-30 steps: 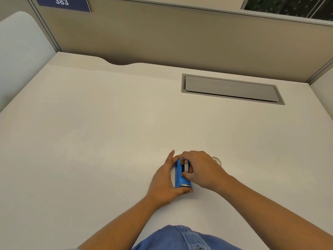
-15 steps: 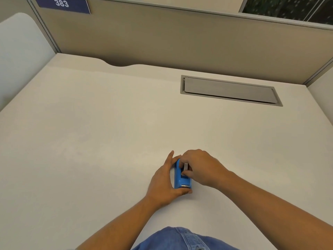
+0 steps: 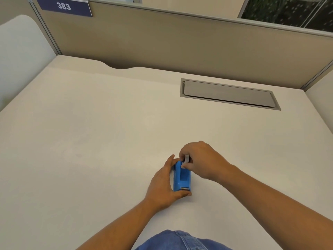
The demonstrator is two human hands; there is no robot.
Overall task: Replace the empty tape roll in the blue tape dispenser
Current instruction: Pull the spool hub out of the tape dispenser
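The blue tape dispenser (image 3: 182, 177) stands on the cream desk (image 3: 90, 141), its cutter end toward me. My left hand (image 3: 162, 184) wraps its left side and front corner, holding it down. My right hand (image 3: 201, 161) pinches a grey-white roll (image 3: 186, 158) at the dispenser's far end, the roll partly above the slot. The slot in the middle of the dispenser shows blue and empty. Most of the roll is hidden by my fingers.
A grey cable hatch (image 3: 228, 94) is set into the desk at the back right. Beige partition walls (image 3: 162, 42) close off the back and sides, with a sign reading 383 (image 3: 64, 6). My denim-clad knee (image 3: 180, 240) shows at the bottom.
My right hand has shifted up and away from the dispenser's middle toward its far end, taking the roll with it. The clear tape ring seen by my right hand earlier is now hidden.
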